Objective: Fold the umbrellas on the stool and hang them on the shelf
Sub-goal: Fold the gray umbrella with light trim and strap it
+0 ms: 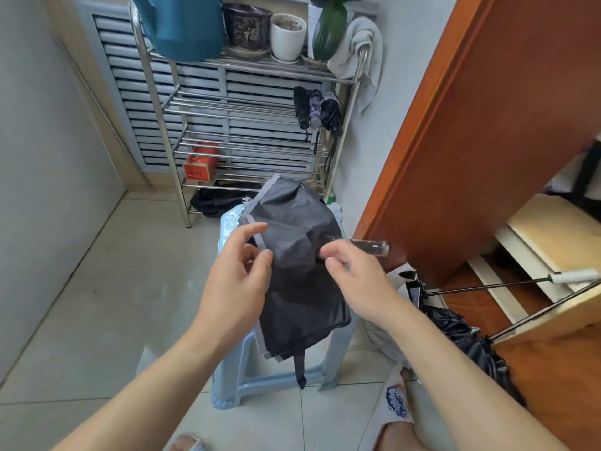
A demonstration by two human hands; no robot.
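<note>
We have a black umbrella [297,271] lying collapsed across the stool [335,356], canopy loose and unrolled, grey-trimmed edge along the stool's left side, strap hanging off the near edge, clear handle [374,246] sticking out past the right edge. Left hand [237,281] sits at the canopy's left edge, fingers apart and relaxed, fingertips touching or just off the trim; we cannot tell which. Right hand [353,275] is over the canopy's right side near the handle, thumb and forefinger drawn together as if pinching fabric; we cannot confirm the grip. Three folded umbrellas [317,109] hang at the right end of the shelf [247,105] by the far wall. Another black umbrella [461,327] lies half open on the floor right of the stool, shaft extended towards the door [471,125].
</note>
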